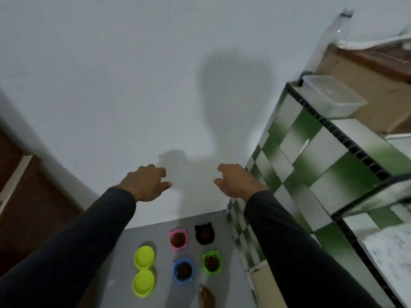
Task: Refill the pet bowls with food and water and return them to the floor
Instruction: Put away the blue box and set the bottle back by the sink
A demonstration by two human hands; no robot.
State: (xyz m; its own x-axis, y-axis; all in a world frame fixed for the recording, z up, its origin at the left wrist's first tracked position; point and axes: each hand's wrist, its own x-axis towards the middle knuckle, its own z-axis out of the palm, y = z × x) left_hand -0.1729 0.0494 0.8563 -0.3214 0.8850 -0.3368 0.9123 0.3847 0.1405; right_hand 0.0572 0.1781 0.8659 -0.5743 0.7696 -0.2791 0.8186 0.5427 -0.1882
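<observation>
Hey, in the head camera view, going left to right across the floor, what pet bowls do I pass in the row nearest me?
Yellow-green double bowl → blue bowl with brown food → green bowl with brown food. A bare foot shows below them, between the blue and green ones.

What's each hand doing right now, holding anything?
Left hand: open, fingers loosely curled, holding nothing.
Right hand: open, fingers loosely curled, holding nothing.

Long dark sleeves [73, 241] cover both arms; one foot [206, 296] is bare.
</observation>
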